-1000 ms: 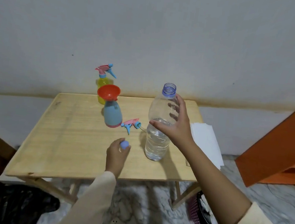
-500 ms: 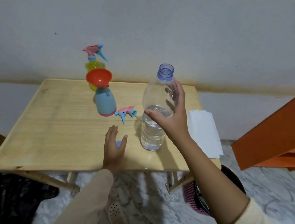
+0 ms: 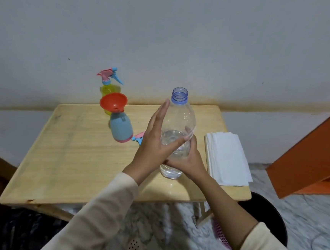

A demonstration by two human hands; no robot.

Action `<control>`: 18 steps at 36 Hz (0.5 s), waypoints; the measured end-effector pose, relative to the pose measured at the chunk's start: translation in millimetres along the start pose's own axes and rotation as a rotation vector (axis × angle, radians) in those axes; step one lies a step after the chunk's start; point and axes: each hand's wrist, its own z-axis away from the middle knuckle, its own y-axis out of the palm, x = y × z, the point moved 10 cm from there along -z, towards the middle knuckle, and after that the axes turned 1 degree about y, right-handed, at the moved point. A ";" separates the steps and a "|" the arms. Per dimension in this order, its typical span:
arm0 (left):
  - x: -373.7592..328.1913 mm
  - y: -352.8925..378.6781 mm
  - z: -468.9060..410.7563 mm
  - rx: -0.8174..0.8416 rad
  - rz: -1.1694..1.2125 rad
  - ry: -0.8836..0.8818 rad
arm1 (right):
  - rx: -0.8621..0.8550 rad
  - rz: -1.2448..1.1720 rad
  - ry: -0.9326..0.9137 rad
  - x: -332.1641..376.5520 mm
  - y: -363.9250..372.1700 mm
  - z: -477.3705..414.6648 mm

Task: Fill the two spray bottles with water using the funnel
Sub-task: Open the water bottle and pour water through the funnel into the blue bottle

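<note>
- The water bottle, clear and with no cap on its neck, stands upright on the wooden table, near the front edge and right of the middle. It looks roughly half full.
- The right hand grips the bottle low on its right side. Its fingers curl round the back and show through the plastic. This looks like the carrying hold, taken low where the water's weight sits.
- The left hand lies against the bottle's left side with its fingers straight and pointing up toward the neck, and its thumb across the front. It is flat rather than wrapped round, probably steadying the thin wall for a lift.
- The blue spray bottle stands just left of the hands with the orange funnel seated in its open neck, so it is ready to take water.
- Its loose trigger head lies on the table between the blue bottle and the left hand, partly hidden by the hand.
- The yellow spray bottle stands behind the funnel at the table's back edge with its own trigger head on, so I judge it will be filled second.
- I cannot tell whether either spray bottle holds water, so the pouring appears to be just about to begin.
- A stack of white paper sits on the right end of the table, handy for spills.
- The likely next step is to tip the bottle's neck over the funnel, slowly, because the funnel mouth is small and sits high.
</note>
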 end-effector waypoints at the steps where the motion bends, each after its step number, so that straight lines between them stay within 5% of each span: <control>1: 0.5 0.2 -1.0 0.001 0.002 0.003 | -0.019 0.014 0.020 -3.5 -0.8 -0.7; 6: 2.0 -4.9 -0.8 0.011 -0.008 0.016 | -0.112 0.116 -0.027 -3.0 -4.0 -2.4; 18: 25.5 -58.5 -9.4 -0.260 0.225 -0.084 | -0.105 0.170 -0.262 36.0 10.1 -12.2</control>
